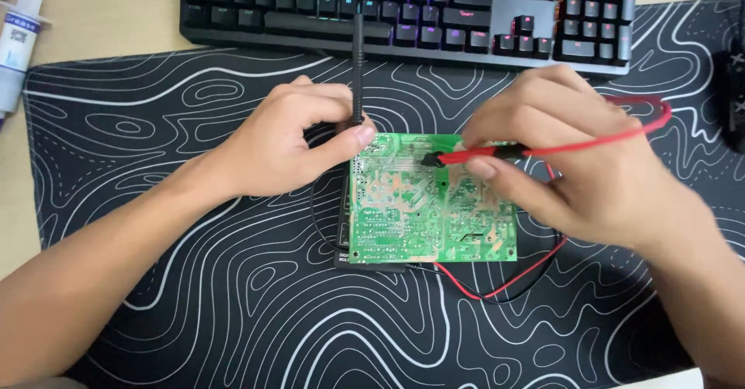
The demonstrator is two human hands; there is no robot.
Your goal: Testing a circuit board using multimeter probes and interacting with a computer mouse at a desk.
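Head view: left hand (283, 144) pinches a black probe (358, 63) upright, tip down at the green board's (431, 203) top-left edge. Right hand (574, 156) grips a red probe (481, 154) laid low, pen-like, so its tip meets the solder side mid-board. That board rests face-down on a dark meter (365, 258), centred on the mat (194, 296) below the keyboard (403, 8), leads (497, 284) trailing clear.

A: Light is even and bright, coming from overhead. Shadows under both hands are soft, with no hard edges.

B: Any glare?

A: None on the green circuit board (431, 203); its traces read fairly sharp. The keyboard (411, 8) backlight glows (purple and teal). Focus softens slightly toward the corners, and the picture shows mild compression smear.
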